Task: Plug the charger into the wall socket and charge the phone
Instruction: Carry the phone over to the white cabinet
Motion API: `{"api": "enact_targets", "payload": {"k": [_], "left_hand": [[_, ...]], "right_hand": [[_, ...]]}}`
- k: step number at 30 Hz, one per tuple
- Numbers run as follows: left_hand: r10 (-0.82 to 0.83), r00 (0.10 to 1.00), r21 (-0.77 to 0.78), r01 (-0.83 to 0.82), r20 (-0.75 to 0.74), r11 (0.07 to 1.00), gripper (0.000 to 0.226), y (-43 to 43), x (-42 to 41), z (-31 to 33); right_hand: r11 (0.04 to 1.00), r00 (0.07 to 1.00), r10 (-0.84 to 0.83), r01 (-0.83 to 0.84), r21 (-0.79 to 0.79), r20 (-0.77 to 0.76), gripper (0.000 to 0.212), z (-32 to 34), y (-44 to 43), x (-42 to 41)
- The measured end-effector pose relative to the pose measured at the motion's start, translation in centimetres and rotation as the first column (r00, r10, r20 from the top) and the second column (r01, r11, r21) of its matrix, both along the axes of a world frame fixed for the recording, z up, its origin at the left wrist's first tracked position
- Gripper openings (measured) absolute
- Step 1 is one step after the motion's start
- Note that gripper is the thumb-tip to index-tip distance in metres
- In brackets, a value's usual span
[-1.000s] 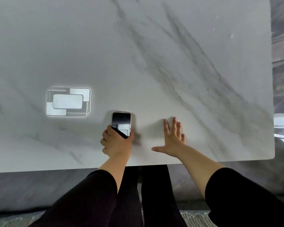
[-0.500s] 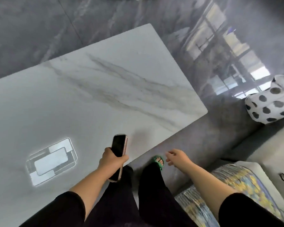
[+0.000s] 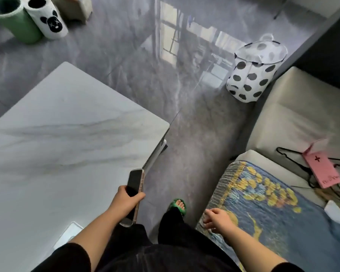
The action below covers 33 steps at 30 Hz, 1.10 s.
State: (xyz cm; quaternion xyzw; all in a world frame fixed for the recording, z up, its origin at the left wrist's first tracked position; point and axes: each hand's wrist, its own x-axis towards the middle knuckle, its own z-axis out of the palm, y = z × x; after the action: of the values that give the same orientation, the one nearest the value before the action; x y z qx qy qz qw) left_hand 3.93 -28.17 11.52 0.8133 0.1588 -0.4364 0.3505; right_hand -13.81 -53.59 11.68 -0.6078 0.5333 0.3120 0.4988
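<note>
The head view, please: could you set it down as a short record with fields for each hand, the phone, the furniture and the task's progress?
left hand: fingers closed round the dark-screened phone in a pale case, held up off the table
right hand: empty, fingers loosely spread over the blue and yellow patterned throw
table: white marble-look table, to the left
floor: glossy grey tiles; white fabric basket with black dots standing on them
charger: not in view
wall socket: not in view
progress: nothing plugged in yet
</note>
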Motion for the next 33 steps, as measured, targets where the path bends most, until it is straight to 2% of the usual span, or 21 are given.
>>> {"api": "enact_targets", "payload": {"k": [5,13,16,21,25,29,33], "left_hand": [[-0.091,0.995,0.051,0.089,0.034,0.995,0.06,-6.8,3.5,-0.2],[-0.192,0.981,0.046,0.191,0.025,0.981,0.061,-15.3,14.2,-0.5],[-0.148,0.989,0.005,0.148,-0.005,0.989,0.06,-18.7,19.0,-0.6],[-0.063,0.993,-0.05,0.059,-0.096,0.997,0.059,-23.8,25.7,-0.3],[-0.049,0.996,-0.09,0.043,-0.069,0.995,0.05,-27.7,30.6,-0.2],[0.075,0.991,-0.149,-0.091,-0.109,0.985,0.054,-31.6,35.7,0.0],[0.249,0.951,-0.203,-0.285,-0.185,0.937,0.048,-34.7,40.5,0.2]], "right_hand": [[0.995,0.993,-0.097,0.096,0.024,0.064,0.021,-0.2,-5.5,3.0],[0.992,0.963,-0.125,0.129,-0.002,0.24,0.019,0.1,-15.3,17.5],[0.994,0.964,-0.092,0.104,-0.033,0.249,0.017,0.5,-19.0,22.8],[0.997,0.984,0.025,-0.012,-0.075,0.178,0.018,1.1,-24.6,29.2],[0.991,0.988,0.068,-0.051,-0.124,0.136,0.02,1.2,-29.4,33.8],[0.98,0.987,0.147,-0.136,-0.146,0.061,0.021,0.6,-34.3,38.4],[0.951,0.964,0.265,-0.267,-0.154,-0.032,0.023,0.0,-39.0,44.8]]}}
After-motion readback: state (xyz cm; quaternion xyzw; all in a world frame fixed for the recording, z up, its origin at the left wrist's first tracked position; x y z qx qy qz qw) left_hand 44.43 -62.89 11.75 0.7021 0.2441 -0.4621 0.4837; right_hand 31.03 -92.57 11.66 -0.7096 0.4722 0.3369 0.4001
